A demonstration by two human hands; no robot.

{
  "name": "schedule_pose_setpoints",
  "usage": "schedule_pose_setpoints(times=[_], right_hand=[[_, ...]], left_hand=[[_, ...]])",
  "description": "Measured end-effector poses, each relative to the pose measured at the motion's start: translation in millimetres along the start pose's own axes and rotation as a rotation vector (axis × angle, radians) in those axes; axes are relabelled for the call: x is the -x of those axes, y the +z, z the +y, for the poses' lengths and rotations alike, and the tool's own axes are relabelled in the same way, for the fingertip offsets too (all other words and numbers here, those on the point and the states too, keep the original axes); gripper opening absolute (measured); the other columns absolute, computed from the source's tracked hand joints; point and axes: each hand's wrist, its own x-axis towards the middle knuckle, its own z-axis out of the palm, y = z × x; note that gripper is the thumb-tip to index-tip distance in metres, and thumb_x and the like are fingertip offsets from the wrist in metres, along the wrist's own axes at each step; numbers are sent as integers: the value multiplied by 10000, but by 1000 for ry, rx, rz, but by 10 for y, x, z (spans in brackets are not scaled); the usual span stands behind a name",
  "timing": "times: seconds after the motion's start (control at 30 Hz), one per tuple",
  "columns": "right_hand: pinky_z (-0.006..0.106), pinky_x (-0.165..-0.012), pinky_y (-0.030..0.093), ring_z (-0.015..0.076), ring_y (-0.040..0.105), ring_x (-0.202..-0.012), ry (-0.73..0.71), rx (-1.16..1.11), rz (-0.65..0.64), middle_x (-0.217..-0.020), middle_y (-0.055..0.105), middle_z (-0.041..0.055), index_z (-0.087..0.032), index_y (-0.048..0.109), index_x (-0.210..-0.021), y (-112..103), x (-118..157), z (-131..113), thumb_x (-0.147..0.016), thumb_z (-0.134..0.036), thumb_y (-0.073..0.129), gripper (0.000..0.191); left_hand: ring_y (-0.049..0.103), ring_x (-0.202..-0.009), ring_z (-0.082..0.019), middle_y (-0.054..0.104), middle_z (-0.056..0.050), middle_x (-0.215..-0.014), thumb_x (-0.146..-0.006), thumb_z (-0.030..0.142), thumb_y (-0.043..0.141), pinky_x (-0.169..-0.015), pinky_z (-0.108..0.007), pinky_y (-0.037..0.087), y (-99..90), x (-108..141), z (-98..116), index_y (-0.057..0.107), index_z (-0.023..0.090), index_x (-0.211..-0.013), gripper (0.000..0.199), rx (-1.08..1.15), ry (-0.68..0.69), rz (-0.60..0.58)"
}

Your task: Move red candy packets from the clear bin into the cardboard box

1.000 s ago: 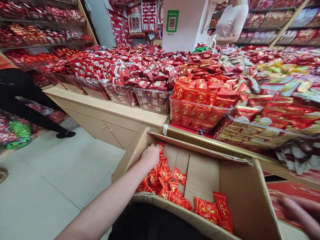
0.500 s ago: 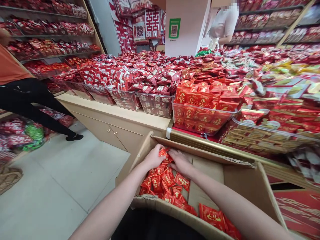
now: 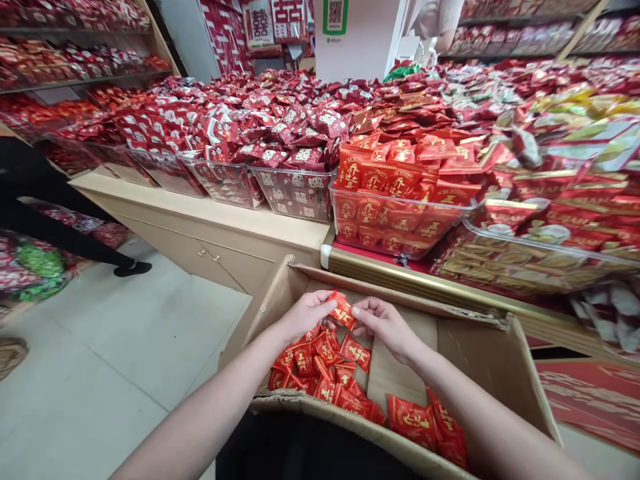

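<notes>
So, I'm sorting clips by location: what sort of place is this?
Probably a sweet shop: clear tubs heaped with small wrapped packets, stocked shelves, and a QR code on the pillar, perhaps for payment.

Held packet (image 3: 342, 312): glossy plastic-looking film. Carton (image 3: 485, 350): matt cardboard, rough edges. Bin (image 3: 400, 223): smooth clear plastic.

The light is bright, the edges stretched.
</notes>
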Motion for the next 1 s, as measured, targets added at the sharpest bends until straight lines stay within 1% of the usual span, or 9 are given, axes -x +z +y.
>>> schedule_pose_setpoints(times=[0.1, 0.2, 0.3, 0.37, 0.47, 0.57, 0.67, 0.77, 1.0], right_hand=[[261, -541, 470, 121, 554, -555, -182, 317, 102, -688, 623, 39, -156, 540, -766, -27, 47, -13, -698, -421, 586, 278], [301, -619, 459, 166, 573, -652, -433, 792, 210, -743, 635, 62, -176, 571, -773, -60, 134, -30, -765, -392, 518, 223], [319, -741, 449, 184, 576, -799, -565, 952, 117, -906, 626, 75, -192, 561, -921, -38, 161, 29, -785, -358, 499, 222], [304, -730, 463, 176, 577, -821, -469, 870, 110, -978, 602, 82, -184, 512, -1005, 0, 121, 154, -765, -361, 522, 299], [285, -652, 473, 160, 588, -726, -121, 778, 37, -869, 616, 72, -161, 511, -896, 85, 27, 451, -723, -343, 558, 256], [265, -623, 457, 137, 569, -668, 43, 756, -55, -847, 606, 54, -158, 487, -905, 208, -18, 751, -658, -338, 626, 336], [255, -590, 422, 133, 537, -640, 43, 766, 27, -766, 577, 17, -146, 408, -1039, 328, 11, 930, -618, -357, 662, 535], [236, -545, 379, 121, 499, -585, 86, 767, 43, -644, 516, -38, -131, 346, -1108, 377, 53, 971, -640, -289, 637, 573], [220, -537, 329, 105, 466, -564, 103, 973, -183, -623, 514, -47, -160, 427, -1029, 115, -2, 658, -641, -171, 592, 422]], left_hand=[[610, -642, -112, 624, -37, -795, -735, 357, 573, -558, -212, 432, 3, 49, 72, 542, 135, -917, 289, 63, -83, -6], [614, -635, -115, 604, -37, -841, -752, 399, 533, -567, -233, 436, 12, 72, 111, 500, 156, -923, 299, 57, -135, 4], [575, -632, -94, 579, -14, -773, -747, 306, 542, -616, -247, 447, 5, 57, 87, 509, 138, -850, 200, -109, -72, -1], [560, -697, -105, 576, -10, -784, -708, 182, 546, -695, -267, 451, -32, 51, 64, 528, 134, -833, 135, -383, 73, 83], [540, -873, -149, 571, -23, -924, -668, 66, 471, -835, -302, 417, -129, 68, 48, 550, 162, -912, 274, -874, 271, 220], [527, -942, -173, 547, -38, -982, -695, 61, 402, -880, -308, 401, -207, 87, 30, 538, 186, -990, 349, -1192, 275, 234], [542, -924, -179, 525, -42, -999, -734, 99, 381, -868, -309, 417, -217, 77, -16, 516, 206, -1028, 340, -1287, 225, 243], [536, -953, -183, 503, -52, -1030, -738, 107, 389, -896, -304, 405, -192, 58, -72, 493, 203, -1060, 352, -1268, 212, 233], [506, -1022, -186, 449, -63, -1106, -713, 62, 398, -923, -290, 381, -201, 60, -119, 418, 225, -1160, 476, -1239, 156, 229]])
